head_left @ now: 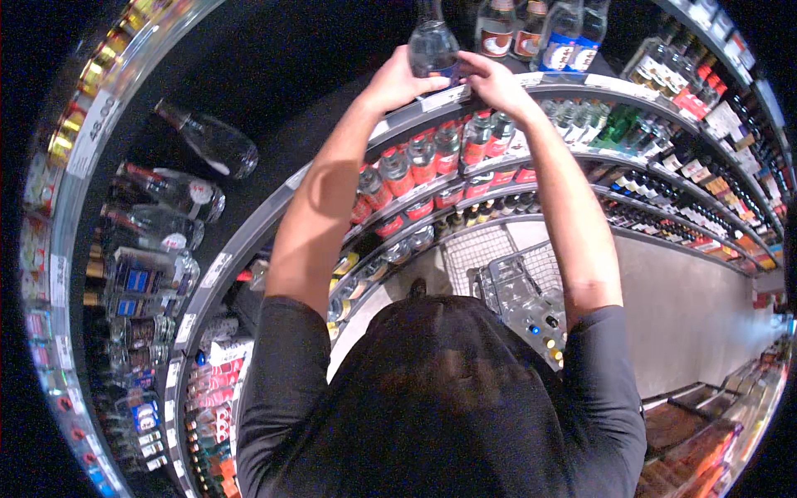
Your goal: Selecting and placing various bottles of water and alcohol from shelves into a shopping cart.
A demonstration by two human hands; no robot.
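Note:
A clear glass bottle (434,48) with a dark label stands upright at the front edge of a high shelf, straight ahead of me. My left hand (397,85) is closed round its left side, the thumb lying across the front near the base. From the right, my right hand (495,86) curls its fingers against the lower part of the same bottle. Its fingertips are partly hidden there. Just right of the bottle stand brown-labelled bottles (496,31) and blue-labelled clear bottles (564,41) on that shelf.
Lower shelves hold red-labelled bottles (420,158) and green bottles (618,123). Left, a lone clear bottle (212,139) stands apart from others on the dark shelf. Below me, a wire shopping cart (498,270) holding several bottles stands on the grey floor (677,307). Price tags line the shelf edges.

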